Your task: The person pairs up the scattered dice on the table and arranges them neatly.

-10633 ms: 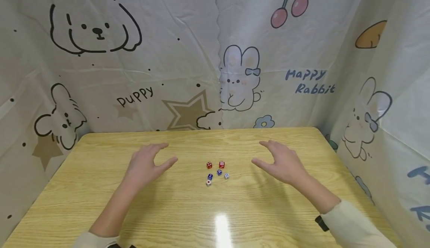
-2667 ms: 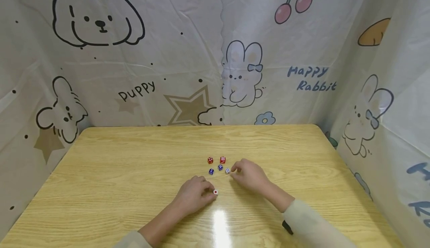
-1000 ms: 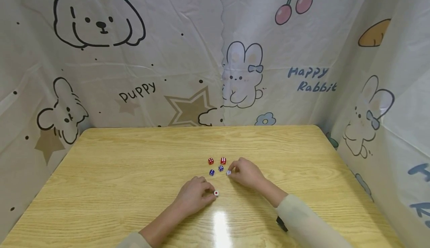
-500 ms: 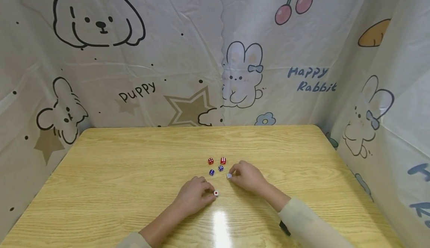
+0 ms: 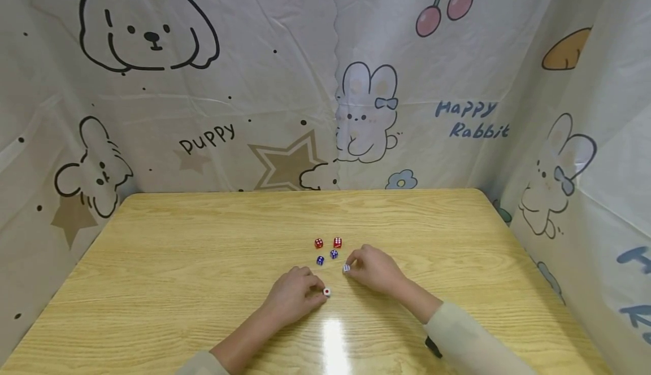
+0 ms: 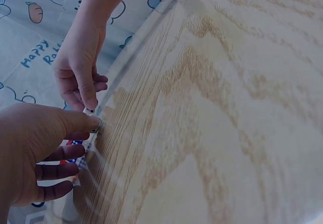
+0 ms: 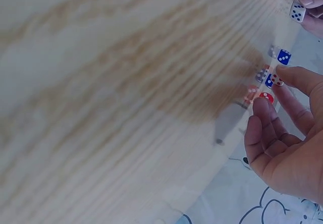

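In the head view my left hand [image 5: 292, 296] pinches a white die [image 5: 326, 292] with a red dot on its top, low at the table. Farther back and to the right, my right hand [image 5: 376, 267] has thumb and finger on another white die [image 5: 346, 268]. Two blue dice, one at the left [image 5: 320, 260] and one beside it [image 5: 334, 254], lie just beyond. Behind them are a left red die [image 5: 319, 243] and a right red die [image 5: 338, 242]. The right wrist view shows the left hand's die [image 7: 298, 12] with dark dots facing the camera.
A wood-grain table [image 5: 203, 234] carries all the dice. Patterned cloth [image 5: 285, 92] hangs behind it and along both sides. A light glare [image 5: 334, 347] lies on the table's near part.
Both hands, first apart and holding nothing, have come to the white dice. The left hand's die moved nearer and rightward, then stayed put. Over the last second the right hand's die slid toward the front.
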### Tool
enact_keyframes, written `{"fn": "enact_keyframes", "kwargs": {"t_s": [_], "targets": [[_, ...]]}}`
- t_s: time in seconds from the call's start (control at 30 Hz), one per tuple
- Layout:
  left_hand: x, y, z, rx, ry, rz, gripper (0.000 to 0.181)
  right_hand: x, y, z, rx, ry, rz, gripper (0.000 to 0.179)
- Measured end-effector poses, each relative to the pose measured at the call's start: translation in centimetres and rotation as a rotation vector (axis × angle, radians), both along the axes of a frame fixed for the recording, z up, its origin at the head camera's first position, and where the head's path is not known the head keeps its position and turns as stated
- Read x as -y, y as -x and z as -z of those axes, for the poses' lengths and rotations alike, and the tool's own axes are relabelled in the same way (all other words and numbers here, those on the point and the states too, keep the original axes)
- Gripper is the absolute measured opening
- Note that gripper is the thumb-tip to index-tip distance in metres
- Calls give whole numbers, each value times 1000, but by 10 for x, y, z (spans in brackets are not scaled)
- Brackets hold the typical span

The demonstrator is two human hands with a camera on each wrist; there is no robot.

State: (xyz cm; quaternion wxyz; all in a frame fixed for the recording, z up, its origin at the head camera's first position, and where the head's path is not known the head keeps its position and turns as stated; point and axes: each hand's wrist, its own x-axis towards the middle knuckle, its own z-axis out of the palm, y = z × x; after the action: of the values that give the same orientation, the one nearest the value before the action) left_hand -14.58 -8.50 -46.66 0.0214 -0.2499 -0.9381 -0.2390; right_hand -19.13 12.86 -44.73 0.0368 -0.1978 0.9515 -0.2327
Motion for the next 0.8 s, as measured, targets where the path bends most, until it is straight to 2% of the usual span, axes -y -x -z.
{"fn": "enact_keyframes", "kwargs": {"t_s": [0.8], "targets": [[-1,-1,-1,10,5,-5,16,4,-13,-2,8,2,-62,13]]}}
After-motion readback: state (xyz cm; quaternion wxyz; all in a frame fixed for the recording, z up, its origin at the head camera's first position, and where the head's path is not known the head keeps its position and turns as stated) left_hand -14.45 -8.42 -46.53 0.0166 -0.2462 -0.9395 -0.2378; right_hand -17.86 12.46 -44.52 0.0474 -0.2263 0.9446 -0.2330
